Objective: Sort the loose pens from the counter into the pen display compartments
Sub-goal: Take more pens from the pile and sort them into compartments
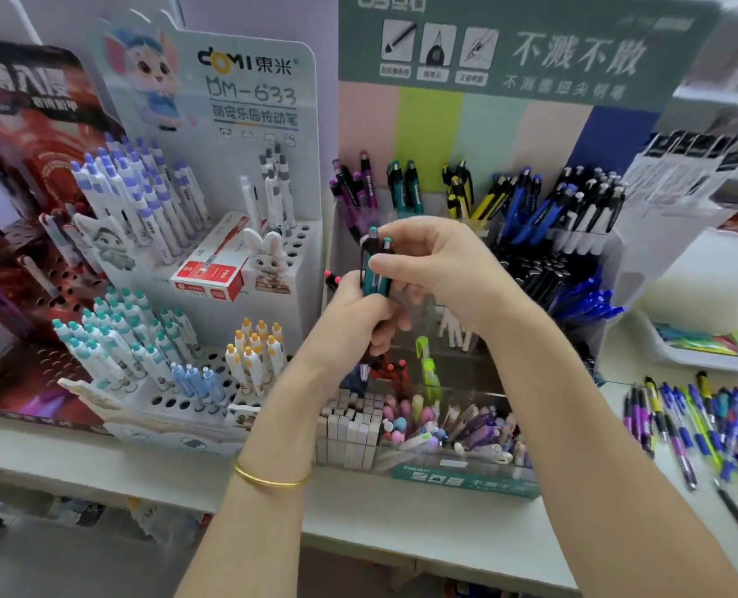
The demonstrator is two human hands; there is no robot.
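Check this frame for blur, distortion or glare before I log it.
Head view: the teal pens held by the left hand and right hand are fairly sharp; the loose pens at far right smear with blur; wide-angle distortion skews the green sign; lighting is even, no strong glare.

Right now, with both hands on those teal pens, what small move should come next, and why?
Probably lift the bunch of teal click pens up and back into the clear back-row compartment already holding teal pens, between the purple pens and yellow pens. The left hand and right hand both grip the bunch just in front of it, buttons up like the stored ones.
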